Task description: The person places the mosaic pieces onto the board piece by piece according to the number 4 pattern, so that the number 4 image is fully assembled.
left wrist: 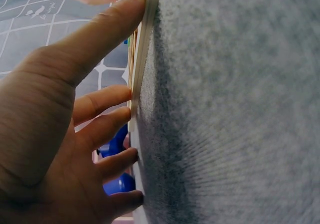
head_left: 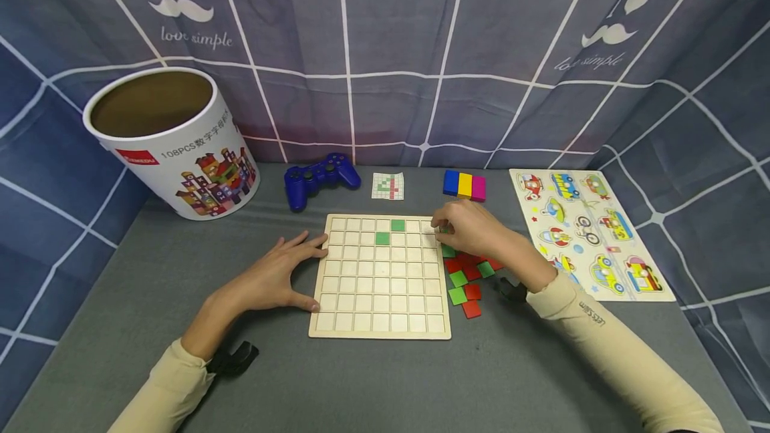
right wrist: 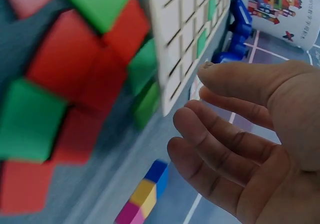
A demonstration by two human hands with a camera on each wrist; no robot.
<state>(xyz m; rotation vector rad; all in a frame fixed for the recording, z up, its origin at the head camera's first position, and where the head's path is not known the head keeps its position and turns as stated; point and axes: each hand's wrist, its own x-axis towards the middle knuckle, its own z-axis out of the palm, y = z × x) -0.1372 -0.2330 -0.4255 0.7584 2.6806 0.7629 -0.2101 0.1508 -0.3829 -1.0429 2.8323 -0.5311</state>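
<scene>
A pale wooden grid board (head_left: pixel 381 286) lies flat, with one green tile (head_left: pixel 398 225) in its far row and another green tile (head_left: pixel 382 238) diagonally below it. My left hand (head_left: pixel 273 276) rests against the board's left edge, fingers spread and thumb tip at the lower part of that side. Over the board's far right corner is my right hand (head_left: pixel 472 227), thumb and fingers bent towards each other. I cannot tell whether a tile is between its fingertips. Beneath and beside that hand lie loose red tiles (right wrist: pixel 65 54) and green tiles (right wrist: pixel 30 119), partly hidden by it from above.
Behind the board are a blue game controller (head_left: pixel 321 179), a small pattern card (head_left: pixel 388 186) and a row of blue, yellow and pink blocks (head_left: pixel 465 185). A large white tub (head_left: pixel 222 179) stands at left. A picture puzzle board (head_left: pixel 592 239) lies at right, partly behind the right forearm.
</scene>
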